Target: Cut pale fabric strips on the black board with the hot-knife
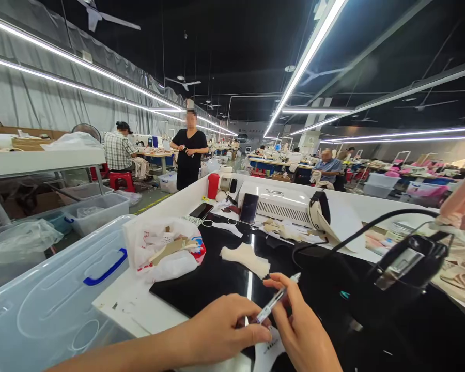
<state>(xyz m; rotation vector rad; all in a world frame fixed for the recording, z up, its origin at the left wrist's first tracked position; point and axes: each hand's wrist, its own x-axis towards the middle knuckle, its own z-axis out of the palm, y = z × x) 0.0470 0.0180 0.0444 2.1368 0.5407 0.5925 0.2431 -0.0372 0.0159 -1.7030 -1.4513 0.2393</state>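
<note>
At my far left sits a clear plastic storage bin (42, 305) with a blue handle (105, 267) on its lid, and just right of it a white plastic bag (166, 248) with red and blue printing I cannot read, brown card pieces poking out of its mouth. My left hand (217, 330) comes in from the lower left, forearm low over the white table (139, 310), fingers curled in and thumb pressed forward — it pinches the lower end of a pen (277, 298). Under my hands lies a small white piece (269, 351) with a line of tiny dark writing, too small to make out. The pen slants up to the right, clear-barrelled, its tip end above my knuckles, over the black mat (225, 279). My right hand (302, 330) rises from the bottom edge, palm turned toward the left one, forefinger and thumb closed on the pen's upper barrel, the other fingers loosely bent. Just beyond lies a cream fabric piece (246, 258) on the mat; farther back a dark phone (249, 208) leans against a white machine (279, 204). To the right a black cable (356, 232) runs to a black device (411, 261).
</note>
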